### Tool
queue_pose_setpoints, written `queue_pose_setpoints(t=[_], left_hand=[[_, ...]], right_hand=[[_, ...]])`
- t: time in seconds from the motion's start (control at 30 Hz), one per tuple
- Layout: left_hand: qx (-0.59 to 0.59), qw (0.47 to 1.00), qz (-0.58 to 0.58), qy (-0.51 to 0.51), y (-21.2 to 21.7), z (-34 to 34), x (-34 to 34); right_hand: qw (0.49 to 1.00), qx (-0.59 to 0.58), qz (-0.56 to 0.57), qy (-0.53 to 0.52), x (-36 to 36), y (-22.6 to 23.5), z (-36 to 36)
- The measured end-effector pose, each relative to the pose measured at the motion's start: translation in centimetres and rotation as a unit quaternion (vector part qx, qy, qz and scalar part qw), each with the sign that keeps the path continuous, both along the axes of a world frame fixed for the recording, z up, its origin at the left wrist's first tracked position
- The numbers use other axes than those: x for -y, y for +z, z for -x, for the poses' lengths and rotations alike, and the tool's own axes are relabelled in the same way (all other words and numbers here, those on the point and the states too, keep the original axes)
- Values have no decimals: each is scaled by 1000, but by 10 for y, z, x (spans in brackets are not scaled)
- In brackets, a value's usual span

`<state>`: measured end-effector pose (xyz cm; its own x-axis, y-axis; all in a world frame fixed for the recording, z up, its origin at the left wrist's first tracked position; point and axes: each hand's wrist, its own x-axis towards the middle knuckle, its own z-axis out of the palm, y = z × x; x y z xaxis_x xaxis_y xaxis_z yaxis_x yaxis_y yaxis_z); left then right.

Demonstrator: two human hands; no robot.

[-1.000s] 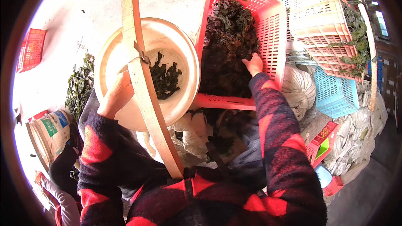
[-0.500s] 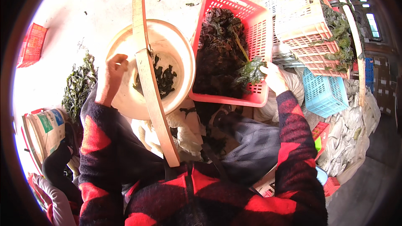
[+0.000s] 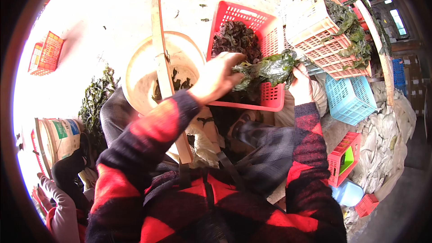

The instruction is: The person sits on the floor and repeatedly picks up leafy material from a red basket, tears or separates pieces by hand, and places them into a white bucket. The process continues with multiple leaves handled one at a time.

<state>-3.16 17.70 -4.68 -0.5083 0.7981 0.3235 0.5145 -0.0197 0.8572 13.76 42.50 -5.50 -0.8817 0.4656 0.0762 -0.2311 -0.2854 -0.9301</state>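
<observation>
A wet green seaweed frond [image 3: 273,68] is stretched between my hands above a red slotted basket [image 3: 272,38]. My right hand [image 3: 301,86] pinches the frond's right end beside the basket's right wall. At the other end, the fingers of my left hand [image 3: 217,77] are curled round the seaweed. Dark brown-green seaweed [image 3: 235,38] fills much of the basket, partly covered by my left hand. A whitish round tub [image 3: 136,78] stands left of the basket with a few dark seaweed pieces inside. Across the tub leans a wooden slat [image 3: 162,58], reaching to my lap.
Stacked pale orange crates [image 3: 315,29] draped with seaweed stand at the right, near a light blue crate [image 3: 350,99]. A seaweed heap [image 3: 98,103] and a bucket [image 3: 60,137] are at the left. Another person's sleeve [image 3: 65,213] shows at lower left.
My left hand has crossed from over the tub to the basket and taken hold of the frond. My right hand has lifted the frond's end slightly rightward. The view has shifted a little.
</observation>
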Motion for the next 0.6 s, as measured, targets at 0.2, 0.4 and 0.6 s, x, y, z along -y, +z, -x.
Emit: queue_pose_setpoints(t=[0.2,0.4,0.6], left_hand=[[54,998,11,-33,-40,-9,-64],[135,983,64,-106,-32,22,-50],[232,955,92,-159,-1,12,-53]], right_hand=[[824,64,-563,-26,-10,-8,-6],[908,257,-330,-3,-15,-23,-4],[777,266,-569,-43,8,-14,2]])
